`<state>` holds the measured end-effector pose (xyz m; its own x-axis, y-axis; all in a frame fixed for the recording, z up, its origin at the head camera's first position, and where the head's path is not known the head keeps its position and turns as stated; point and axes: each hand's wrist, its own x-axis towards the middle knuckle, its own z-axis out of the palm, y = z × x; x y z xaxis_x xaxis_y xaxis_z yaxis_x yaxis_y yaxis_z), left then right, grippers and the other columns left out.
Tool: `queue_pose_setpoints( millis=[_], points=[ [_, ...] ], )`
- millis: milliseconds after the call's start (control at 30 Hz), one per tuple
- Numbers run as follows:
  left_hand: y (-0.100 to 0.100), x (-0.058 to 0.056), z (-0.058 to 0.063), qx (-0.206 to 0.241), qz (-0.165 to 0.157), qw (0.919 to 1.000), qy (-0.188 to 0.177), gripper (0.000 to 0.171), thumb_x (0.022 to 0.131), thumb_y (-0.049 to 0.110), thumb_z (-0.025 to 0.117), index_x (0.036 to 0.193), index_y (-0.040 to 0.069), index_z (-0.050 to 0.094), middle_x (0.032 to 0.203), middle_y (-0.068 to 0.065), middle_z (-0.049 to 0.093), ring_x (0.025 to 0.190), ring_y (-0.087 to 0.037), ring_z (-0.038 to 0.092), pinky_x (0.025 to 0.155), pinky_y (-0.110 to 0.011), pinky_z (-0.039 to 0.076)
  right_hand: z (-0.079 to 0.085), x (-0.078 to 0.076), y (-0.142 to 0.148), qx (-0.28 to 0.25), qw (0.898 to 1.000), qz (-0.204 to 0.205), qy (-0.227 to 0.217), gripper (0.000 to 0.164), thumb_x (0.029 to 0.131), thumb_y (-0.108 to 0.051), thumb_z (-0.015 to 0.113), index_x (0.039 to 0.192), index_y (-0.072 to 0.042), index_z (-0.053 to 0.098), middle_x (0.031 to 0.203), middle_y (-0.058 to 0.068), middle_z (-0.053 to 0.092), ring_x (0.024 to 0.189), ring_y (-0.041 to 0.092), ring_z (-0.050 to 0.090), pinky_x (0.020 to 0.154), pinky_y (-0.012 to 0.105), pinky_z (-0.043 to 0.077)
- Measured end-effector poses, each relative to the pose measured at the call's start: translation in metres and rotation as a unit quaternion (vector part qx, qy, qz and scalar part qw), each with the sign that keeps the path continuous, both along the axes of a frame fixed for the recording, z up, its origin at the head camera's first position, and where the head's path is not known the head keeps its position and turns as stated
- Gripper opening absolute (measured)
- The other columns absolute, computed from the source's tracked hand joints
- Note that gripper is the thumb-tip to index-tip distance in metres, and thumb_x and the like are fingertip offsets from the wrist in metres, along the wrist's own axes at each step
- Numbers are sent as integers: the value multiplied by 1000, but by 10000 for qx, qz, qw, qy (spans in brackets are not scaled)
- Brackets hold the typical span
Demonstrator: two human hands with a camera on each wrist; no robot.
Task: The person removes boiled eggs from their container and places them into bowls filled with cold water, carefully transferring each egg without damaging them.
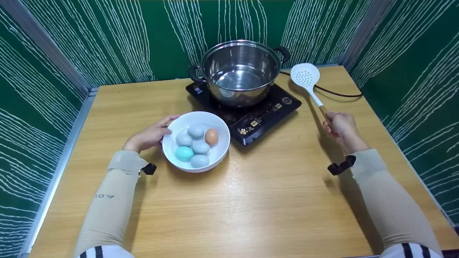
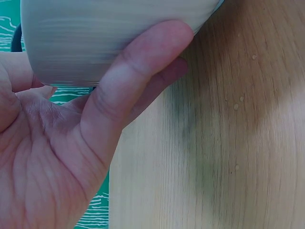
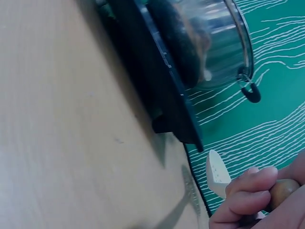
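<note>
My left hand [image 1: 152, 135] grips a white bowl [image 1: 224, 150] by its left side, thumb near the rim. In the left wrist view, its fingers [image 2: 112, 90] curve along the bowl's outer wall, and the bowl appears raised off the wood. Several eggs lie inside: pale bluish ones, a turquoise egg [image 1: 184, 153] and a brown egg [image 1: 211, 137]. On the right, my right hand [image 1: 343, 129] holds a white slotted skimmer [image 1: 305, 76] by its wooden handle. Its perforated head points away from me, above the tabletop, right of a steel pot [image 1: 240, 94].
The two-handled pot stands uncovered on a black induction cooker [image 1: 263, 122] at the back of the wooden table [image 1: 251, 215]. A black cord [image 1: 339, 94] runs along the back right. Green walls [image 1: 172, 43] with white lines enclose the back and sides.
</note>
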<state>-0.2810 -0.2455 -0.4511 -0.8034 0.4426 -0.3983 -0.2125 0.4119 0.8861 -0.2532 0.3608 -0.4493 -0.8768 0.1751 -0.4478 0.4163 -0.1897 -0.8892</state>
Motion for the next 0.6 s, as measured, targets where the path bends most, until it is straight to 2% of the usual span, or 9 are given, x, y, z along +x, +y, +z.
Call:
queue_pose_setpoints(
  millis=[300, 433, 500, 600],
  points=[
    [-1, -1, -1, 5, -8, 10000, 40, 64, 112, 8, 36, 172, 29, 29, 178, -12, 25, 150, -35, 43, 101, -30, 57, -17, -2, -3, 916, 9952, 302, -159, 16, 117, -27, 45, 118, -12, 49, 77, -7, 62, 64, 5, 54, 60, 19, 46],
    [-1, -1, -1, -13, -8, 10000, 39, 64, 112, 9, 36, 173, 29, 28, 179, -11, 23, 153, -36, 41, 114, -42, 52, -21, -3, -4, 1305, 9906, 401, -114, 16, 116, -28, 45, 119, -13, 49, 73, -8, 62, 62, 5, 54, 58, 20, 46],
    [-1, -1, -1, 2, -12, 10000, 35, 64, 112, 9, 36, 173, 29, 28, 180, -11, 22, 156, -37, 39, 121, -50, 47, -22, -4, -5, 1539, 9868, 475, -172, 19, 116, -29, 45, 125, -13, 49, 75, -8, 63, 64, 6, 55, 59, 21, 47],
    [-1, 0, -1, -35, 5, 10000, 17, 65, 112, 10, 37, 173, 31, 28, 180, -9, 22, 157, -38, 38, 124, -58, 42, -24, -4, -5, 2002, 9774, 642, -231, 23, 115, -29, 45, 130, -11, 47, 76, -8, 65, 66, 7, 57, 60, 23, 47]
  ],
)
